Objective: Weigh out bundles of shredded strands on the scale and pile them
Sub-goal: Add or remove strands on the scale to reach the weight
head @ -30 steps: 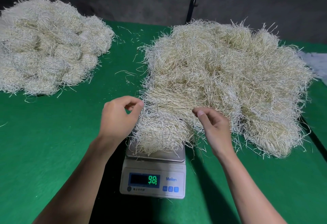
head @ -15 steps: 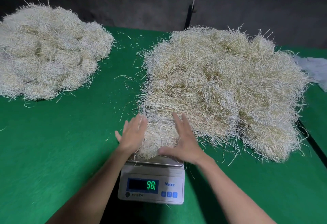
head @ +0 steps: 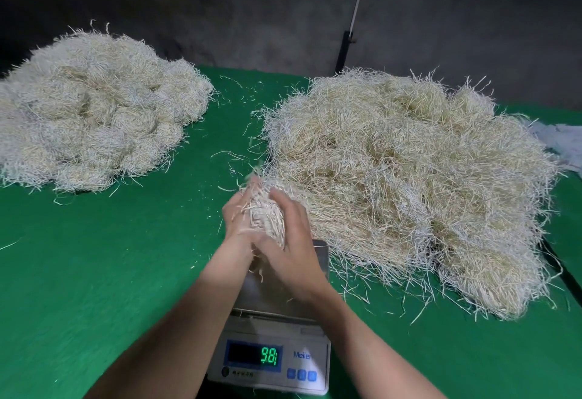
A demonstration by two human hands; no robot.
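Head view: bundle [head: 266,212] of strands, long axis running away from me, cupped between my left hand [head: 234,225] and right hand [head: 293,241] just above the scale [head: 274,354]; weighed pile [head: 94,115] lies well to the left, nearer my left hand, and the loose heap [head: 409,178] sits just to the right.

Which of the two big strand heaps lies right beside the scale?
The right heap, loose and tangled, reaches the scale. The left heap of rounded bundles sits far off.
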